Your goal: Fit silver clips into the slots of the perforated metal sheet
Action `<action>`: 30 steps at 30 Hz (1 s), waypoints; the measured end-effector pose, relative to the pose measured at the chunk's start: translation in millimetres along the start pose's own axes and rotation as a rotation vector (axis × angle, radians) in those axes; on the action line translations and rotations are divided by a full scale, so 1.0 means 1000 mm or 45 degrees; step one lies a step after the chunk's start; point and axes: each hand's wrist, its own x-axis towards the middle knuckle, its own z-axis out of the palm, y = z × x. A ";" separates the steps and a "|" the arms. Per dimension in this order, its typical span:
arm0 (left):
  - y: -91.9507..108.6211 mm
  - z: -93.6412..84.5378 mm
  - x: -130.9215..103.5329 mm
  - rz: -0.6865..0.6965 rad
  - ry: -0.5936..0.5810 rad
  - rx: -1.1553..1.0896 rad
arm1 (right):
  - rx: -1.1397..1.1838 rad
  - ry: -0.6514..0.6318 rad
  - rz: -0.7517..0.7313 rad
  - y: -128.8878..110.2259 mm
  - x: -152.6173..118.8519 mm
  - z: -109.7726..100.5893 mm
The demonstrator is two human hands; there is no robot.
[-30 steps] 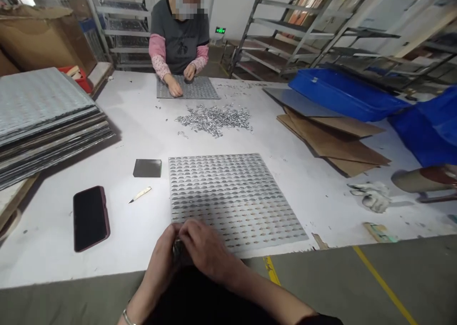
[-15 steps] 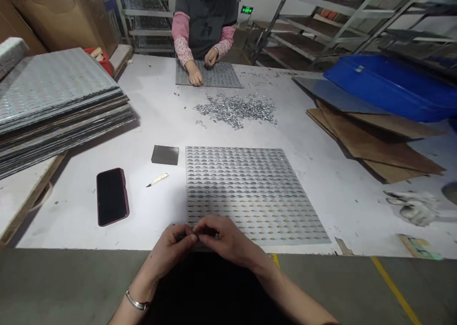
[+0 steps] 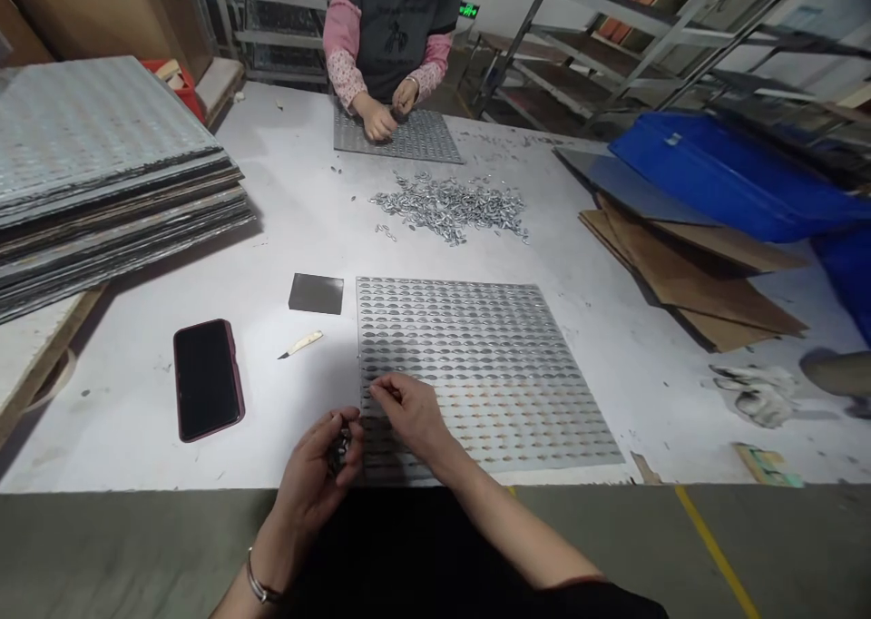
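L hand [image 3: 318, 469], silver bracelet on its wrist, was cupped w/ small silvery oval pieces [image 3: 339, 449], at the near L corner of the flat grey rectangular sheet [image 3: 504, 347] w/ rows of ovals. R hand [image 3: 408, 412] had thumb & fingertips pinched over the sheet's L side; prob. gripping a tiny piece, hard to tell. L of sheet: black phone in dark-red case [image 3: 208, 380], pale-handled pointed knife [image 3: 300, 344], dark grey rectangular block [image 3: 317, 293]. Beyond: loose silvery pile [image 3: 453, 208], then a person in pink sleeves [image 3: 395, 38] working on another sheet [image 3: 428, 136].
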 end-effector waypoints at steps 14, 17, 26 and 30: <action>-0.004 0.007 -0.003 0.188 -0.043 0.391 | -0.109 0.048 -0.142 -0.015 -0.012 -0.004; -0.011 0.011 -0.005 0.209 -0.030 0.429 | -0.125 -0.136 -0.456 -0.028 -0.033 -0.016; -0.011 0.024 -0.009 0.349 -0.069 0.770 | -0.269 -0.303 -0.507 -0.039 -0.045 -0.023; -0.009 0.027 -0.011 0.265 -0.109 0.753 | -0.137 -0.294 -0.416 -0.044 -0.047 -0.021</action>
